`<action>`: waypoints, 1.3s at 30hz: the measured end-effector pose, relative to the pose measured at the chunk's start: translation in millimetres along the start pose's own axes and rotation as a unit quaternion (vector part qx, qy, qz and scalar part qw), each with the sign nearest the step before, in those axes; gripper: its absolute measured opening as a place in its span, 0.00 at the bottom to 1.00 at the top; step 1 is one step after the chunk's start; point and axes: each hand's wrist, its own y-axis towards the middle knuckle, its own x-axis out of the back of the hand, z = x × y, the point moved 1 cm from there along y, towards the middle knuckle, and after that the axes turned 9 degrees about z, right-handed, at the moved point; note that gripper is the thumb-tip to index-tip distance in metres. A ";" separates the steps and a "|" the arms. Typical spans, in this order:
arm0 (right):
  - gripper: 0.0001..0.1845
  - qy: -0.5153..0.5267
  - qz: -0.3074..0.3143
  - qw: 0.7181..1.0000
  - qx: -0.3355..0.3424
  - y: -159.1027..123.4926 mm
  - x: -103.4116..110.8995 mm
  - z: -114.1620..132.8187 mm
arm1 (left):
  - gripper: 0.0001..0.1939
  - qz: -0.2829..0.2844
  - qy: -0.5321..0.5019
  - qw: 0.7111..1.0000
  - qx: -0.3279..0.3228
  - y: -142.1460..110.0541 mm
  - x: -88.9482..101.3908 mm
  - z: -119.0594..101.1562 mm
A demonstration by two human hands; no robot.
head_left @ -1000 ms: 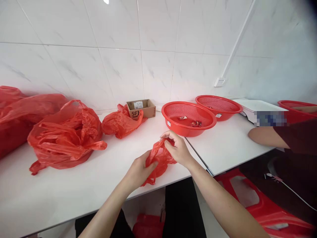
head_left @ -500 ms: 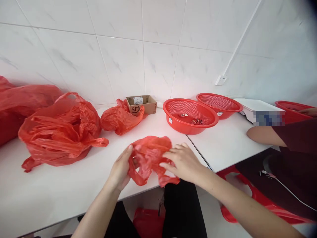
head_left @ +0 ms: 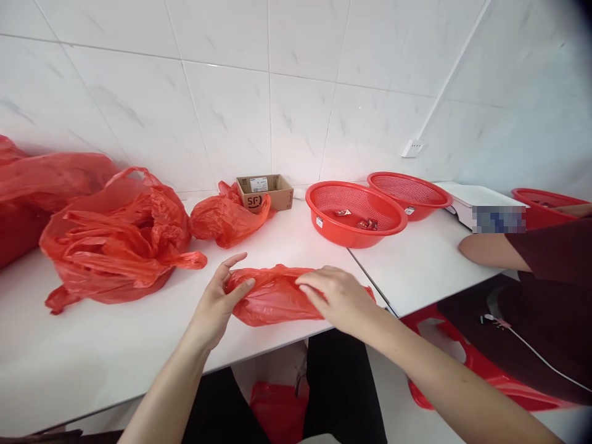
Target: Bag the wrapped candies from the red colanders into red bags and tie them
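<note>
A red plastic bag [head_left: 277, 302], stretched out sideways, lies at the table's front edge between my hands. My left hand [head_left: 222, 299] is at its left end, the thumb resting on the plastic and the index finger raised apart; part of the other fingers is hidden. Over the right part of the bag, my right hand [head_left: 335, 296] has its thumb and fingers closed on the upper edge of the plastic. A corner of the bag shows beyond that hand.
Left are a large bundle of red bags [head_left: 115, 246] and a smaller red bag [head_left: 226, 222] beside a cardboard box [head_left: 272, 196]. A red basket [head_left: 354, 237] holds several small packets; another basket [head_left: 411, 191] stands behind it. A co-worker's arm [head_left: 490, 251] is at right, near a white scale [head_left: 481, 196].
The crumpled bag has been spread into a long, flatter shape and lowered toward the table. My left hand has loosened, its index finger now lifted away from the thumb.
</note>
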 end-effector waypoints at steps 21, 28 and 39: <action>0.15 -0.140 0.199 0.969 -0.039 20.3 -25.5 -9.3 | 0.09 -0.013 0.555 0.788 -0.266 -5.5 -53.3 29.6; 0.17 -0.020 0.366 0.929 0.048 -8.3 -9.3 -0.1 | 0.07 -0.020 0.580 0.805 -0.125 41.5 -28.9 58.5; 0.19 -0.120 0.240 0.962 -0.048 11.3 6.3 -21.9 | 0.11 0.043 0.529 0.846 -0.051 47.4 -33.3 46.3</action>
